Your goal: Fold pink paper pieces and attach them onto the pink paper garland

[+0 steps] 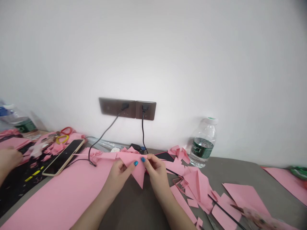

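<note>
A piece of pink paper (pixel 136 171), folded to a downward point, is held up between my two hands over the grey table. My left hand (pixel 121 175) pinches its left side, thumb with blue nail polish on the front. On the upper right edge, my right hand (pixel 155 171) also pinches the paper with thumb and fingers. A large pink sheet (pixel 69 198) lies to the left of my left hand. To the right of my right hand are crumpled and cut pink paper scraps (pixel 196 185).
A phone (pixel 64 158) lies at left, near scissors with red and yellow handles (pixel 62 138). Another person's hand (pixel 9 161) is at the far left. A water bottle (pixel 203 143) stands by the wall. Black cables (pixel 105 131) run from the wall sockets (pixel 117 107). A blurred tool (pixel 254 217) lies lower right.
</note>
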Demonstrator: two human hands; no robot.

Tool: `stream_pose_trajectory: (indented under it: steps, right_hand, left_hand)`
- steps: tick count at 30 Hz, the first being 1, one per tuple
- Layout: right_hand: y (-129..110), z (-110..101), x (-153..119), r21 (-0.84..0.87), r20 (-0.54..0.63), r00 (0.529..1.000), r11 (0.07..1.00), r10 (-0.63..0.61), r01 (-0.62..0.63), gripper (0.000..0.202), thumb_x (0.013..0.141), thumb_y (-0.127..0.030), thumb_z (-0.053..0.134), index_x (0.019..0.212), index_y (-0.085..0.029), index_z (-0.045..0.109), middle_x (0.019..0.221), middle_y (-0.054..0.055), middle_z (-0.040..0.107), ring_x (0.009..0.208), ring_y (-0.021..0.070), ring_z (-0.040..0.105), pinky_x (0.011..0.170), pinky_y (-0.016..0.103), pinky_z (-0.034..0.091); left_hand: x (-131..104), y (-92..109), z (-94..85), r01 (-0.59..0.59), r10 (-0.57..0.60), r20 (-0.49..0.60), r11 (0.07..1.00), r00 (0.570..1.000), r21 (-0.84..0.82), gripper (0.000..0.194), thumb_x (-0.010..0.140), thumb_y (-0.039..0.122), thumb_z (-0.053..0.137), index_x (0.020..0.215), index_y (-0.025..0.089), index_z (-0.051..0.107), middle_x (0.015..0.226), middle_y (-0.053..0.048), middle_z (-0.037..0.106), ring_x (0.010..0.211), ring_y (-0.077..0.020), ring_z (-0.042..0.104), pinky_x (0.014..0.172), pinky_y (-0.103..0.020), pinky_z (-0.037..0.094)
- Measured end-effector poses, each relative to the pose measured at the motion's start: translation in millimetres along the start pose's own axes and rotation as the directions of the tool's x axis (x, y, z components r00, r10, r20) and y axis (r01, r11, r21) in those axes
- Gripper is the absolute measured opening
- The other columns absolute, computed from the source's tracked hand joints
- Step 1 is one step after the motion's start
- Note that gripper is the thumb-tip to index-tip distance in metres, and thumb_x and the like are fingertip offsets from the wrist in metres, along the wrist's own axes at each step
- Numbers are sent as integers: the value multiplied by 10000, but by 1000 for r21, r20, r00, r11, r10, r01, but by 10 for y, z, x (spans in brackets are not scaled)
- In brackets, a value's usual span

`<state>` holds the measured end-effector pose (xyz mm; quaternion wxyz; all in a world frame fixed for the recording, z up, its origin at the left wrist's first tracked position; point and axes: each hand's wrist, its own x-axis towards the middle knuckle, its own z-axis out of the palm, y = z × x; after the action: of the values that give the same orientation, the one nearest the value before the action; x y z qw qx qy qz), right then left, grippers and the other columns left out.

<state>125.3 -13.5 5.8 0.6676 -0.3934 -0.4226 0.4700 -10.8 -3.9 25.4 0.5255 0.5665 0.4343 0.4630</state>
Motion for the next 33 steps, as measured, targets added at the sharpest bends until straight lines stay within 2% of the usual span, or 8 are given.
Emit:
stream_pose_trajectory:
  steps: [5, 15, 23, 29, 33]
  right_hand:
    - [-6, -7, 3, -10, 20, 1000, 1000, -23, 23, 287, 738, -430, 707, 645, -174, 617, 588, -27, 472, 553, 111, 377, 514, 233, 313]
    - [39, -20, 3, -7, 48, 999, 1000, -25, 25, 300, 771, -428, 683, 650, -165, 604, 588, -28, 452, 540, 101, 372, 491, 223, 300]
    - [48, -28, 7, -20, 61, 998, 1000, -17, 19, 335, 773, -469, 671, 661, -164, 590, 585, -27, 459, 524, 102, 388, 476, 225, 311]
    - [58, -26, -11, -28, 79, 996, 999, -34, 37, 332, 819, -459, 634, 670, -185, 520, 571, -47, 415, 519, 103, 385, 487, 228, 309]
    - [29, 0, -25, -35, 123, 989, 996, -77, 82, 331, 852, -437, 600, 663, -197, 475, 580, -53, 395, 534, 106, 372, 511, 234, 299]
  left_hand:
    - [17, 1, 4, -19, 19, -16, 1000, 1000, -17, 302, 741, 349, 686, 954, 138, 720, 983, -109, 753, 957, -289, 678, 813, -369, 553]
    - [-6, -2, 2, -33, 32, -71, 999, 997, -20, 213, 693, 320, 726, 809, 142, 733, 919, -110, 761, 909, -296, 690, 764, -354, 561]
    - [9, -12, -8, -29, 29, -79, 1000, 996, 1, 187, 694, 323, 724, 755, 146, 722, 827, -95, 750, 819, -270, 681, 682, -314, 541]
    - [9, -25, -21, -104, 109, -61, 992, 992, 77, 235, 772, 368, 648, 812, 150, 725, 768, -73, 722, 794, -246, 643, 680, -286, 502]
    - [9, -26, -28, -115, 123, -91, 990, 988, 87, 282, 760, 421, 645, 661, 157, 642, 637, -30, 639, 638, -189, 563, 568, -249, 442]
